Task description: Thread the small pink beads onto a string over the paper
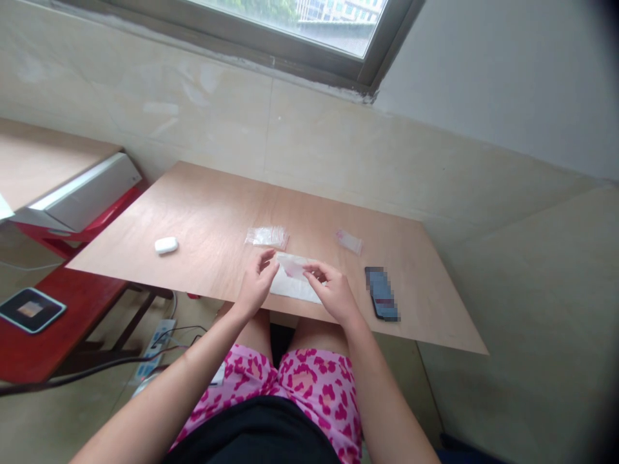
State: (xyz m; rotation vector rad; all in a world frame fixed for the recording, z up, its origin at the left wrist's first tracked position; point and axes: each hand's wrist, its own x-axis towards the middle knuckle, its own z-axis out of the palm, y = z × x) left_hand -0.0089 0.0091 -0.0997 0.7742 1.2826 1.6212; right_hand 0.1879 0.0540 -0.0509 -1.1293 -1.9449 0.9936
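Note:
Both of my hands are over the near edge of a light wooden table [203,212]. My left hand [256,283] and my right hand [331,290] each pinch an end of a small clear plastic bag [293,265], held just above a white sheet [294,287] lying on the table. Beyond the hands lies a pile of clear plastic bags [267,237]. A smaller pinkish bag [349,241] lies to the right of it.
A white earbud case [166,245] sits on the table's left part, a dark phone [382,294] at its right. A red bench [58,322] with a tablet-like device [31,309] stands at left, with a power strip and cables [155,341] on the floor.

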